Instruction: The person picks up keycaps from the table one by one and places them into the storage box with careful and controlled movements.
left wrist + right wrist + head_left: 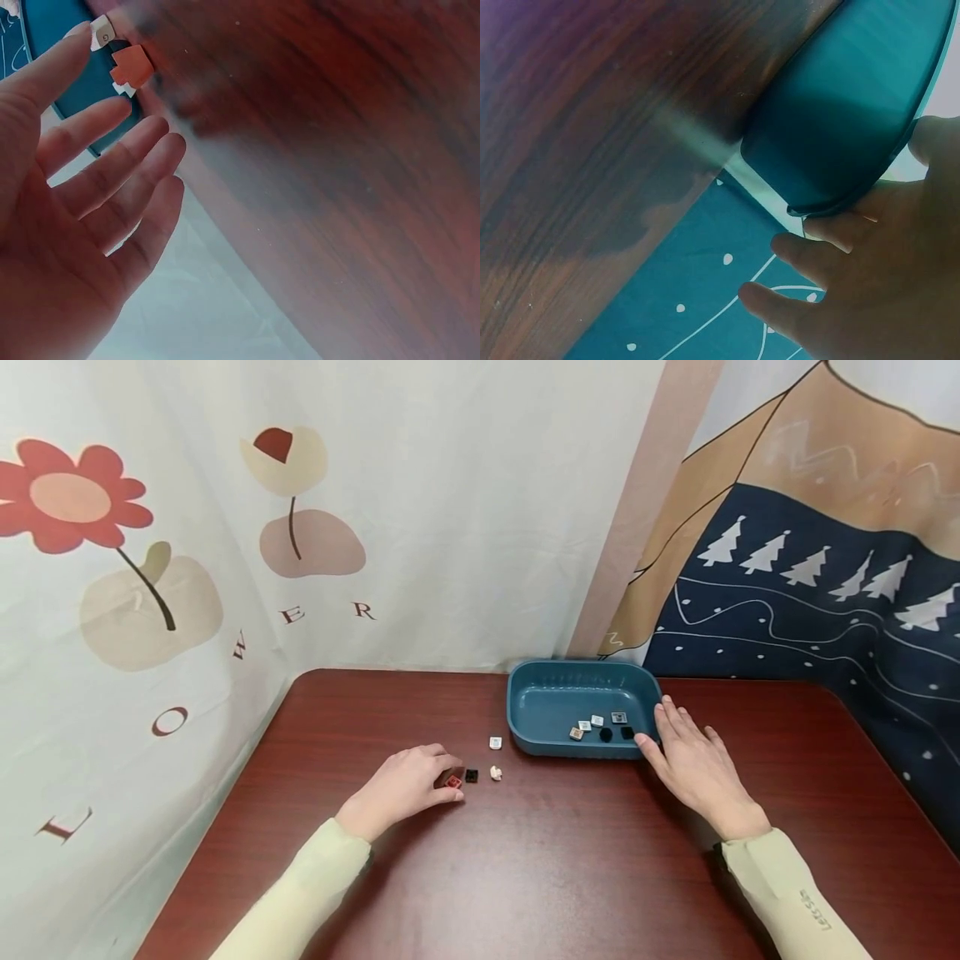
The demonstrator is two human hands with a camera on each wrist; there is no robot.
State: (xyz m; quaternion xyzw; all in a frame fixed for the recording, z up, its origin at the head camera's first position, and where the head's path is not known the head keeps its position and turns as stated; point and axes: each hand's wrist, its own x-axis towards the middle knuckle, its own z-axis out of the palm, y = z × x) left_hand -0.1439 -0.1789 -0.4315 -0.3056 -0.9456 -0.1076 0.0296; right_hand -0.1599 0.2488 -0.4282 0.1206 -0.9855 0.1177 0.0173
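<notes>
My left hand (408, 782) reaches over a red keycap (453, 782), its thumb and fingers apart around it. In the left wrist view the fingers are loosely bent, and the red keycap (133, 66) shows beyond the fingertips. A black keycap (472, 776) lies just right of it, then a small irregular white piece (496, 773). Farther back is a white keycap (496, 743). My right hand (693, 764) rests with fairly straight fingers against the right end of a blue tray (536, 745), the thumb at its front corner.
Inside the tray lie several loose keycaps, among them a brown one (577, 734), a grey one (618, 717) and a black one (627, 732). The tray stands at the back edge of the dark red table (555, 860). Printed curtains (450, 527) hang close behind.
</notes>
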